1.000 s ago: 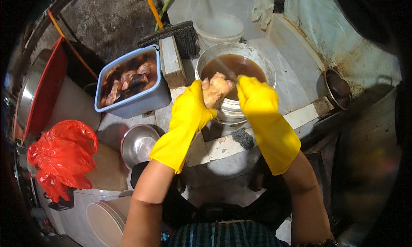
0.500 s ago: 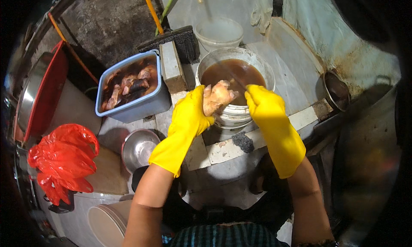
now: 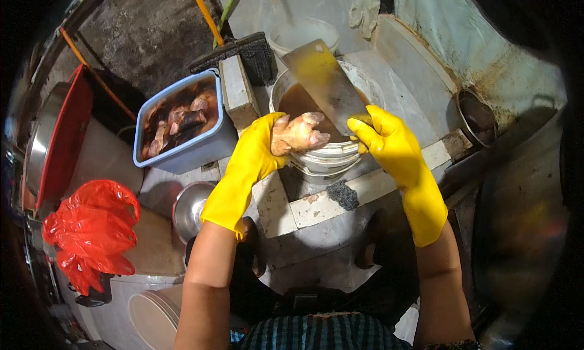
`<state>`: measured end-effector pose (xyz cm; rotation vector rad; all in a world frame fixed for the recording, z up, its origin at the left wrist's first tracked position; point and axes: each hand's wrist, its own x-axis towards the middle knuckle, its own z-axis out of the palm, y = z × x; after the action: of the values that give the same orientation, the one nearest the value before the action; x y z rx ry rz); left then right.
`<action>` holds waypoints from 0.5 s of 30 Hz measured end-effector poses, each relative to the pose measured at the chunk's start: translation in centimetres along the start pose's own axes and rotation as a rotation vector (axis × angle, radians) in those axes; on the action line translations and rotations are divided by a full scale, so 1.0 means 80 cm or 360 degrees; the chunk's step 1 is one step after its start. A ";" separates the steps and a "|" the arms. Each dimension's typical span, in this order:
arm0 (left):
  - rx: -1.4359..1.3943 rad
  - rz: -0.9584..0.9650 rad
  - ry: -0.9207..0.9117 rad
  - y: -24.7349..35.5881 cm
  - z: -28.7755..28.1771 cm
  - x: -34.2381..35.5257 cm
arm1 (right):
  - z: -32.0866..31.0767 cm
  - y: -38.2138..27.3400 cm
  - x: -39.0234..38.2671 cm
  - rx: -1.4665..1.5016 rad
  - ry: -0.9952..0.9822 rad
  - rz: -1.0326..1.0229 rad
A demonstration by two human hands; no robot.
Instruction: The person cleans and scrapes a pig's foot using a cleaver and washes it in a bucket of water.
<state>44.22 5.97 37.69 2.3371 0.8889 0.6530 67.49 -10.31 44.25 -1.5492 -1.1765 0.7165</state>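
My left hand (image 3: 260, 144), in a yellow rubber glove, is wrapped round a pale pig's trotter (image 3: 299, 132), its cloven end pointing right. Also gloved in yellow, my right hand (image 3: 389, 144) grips a cleaver (image 3: 322, 76) by its handle, most of which the fingers hide. The broad blade slants up and left over a white bucket (image 3: 374, 85) of brown water, its flat face showing. Blade and trotter are close together above the bucket's near rim; I cannot tell whether they touch.
A blue tub (image 3: 194, 153) with several meat pieces in dark liquid stands to the left. Nearby are a metal bowl (image 3: 188, 209), a red plastic bag (image 3: 94, 225) and a broom (image 3: 255, 55). A dark scouring pad (image 3: 342, 195) lies on the tiled ledge (image 3: 316, 210).
The cleaver, hard to make out edge-on before, has turned so its flat face shows and the blade is raised. My left hand and the trotter have shifted slightly left, with the trotter turned.
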 end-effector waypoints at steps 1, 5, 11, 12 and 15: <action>-0.0076 -0.0070 0.0013 0.002 0.002 -0.002 | 0.006 0.000 0.000 0.0020 0.0052 0.0024; -0.0475 -0.0279 0.0212 0.027 0.013 -0.010 | 0.043 0.035 -0.003 0.0360 0.0450 0.0166; -0.1067 -0.0211 0.0363 0.122 0.057 -0.028 | 0.101 0.058 0.018 0.0828 0.0879 -0.0132; -0.1109 -0.0075 0.0337 0.127 0.058 -0.032 | 0.083 0.054 0.020 0.0579 0.0794 -0.0055; -0.1557 -0.0128 0.0043 0.129 0.036 -0.029 | 0.077 0.032 0.011 0.1331 0.0701 -0.0189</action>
<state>48.99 -3.12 41.62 1.4087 0.4861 0.8391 63.22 -7.26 40.05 -0.8518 -0.5158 0.6265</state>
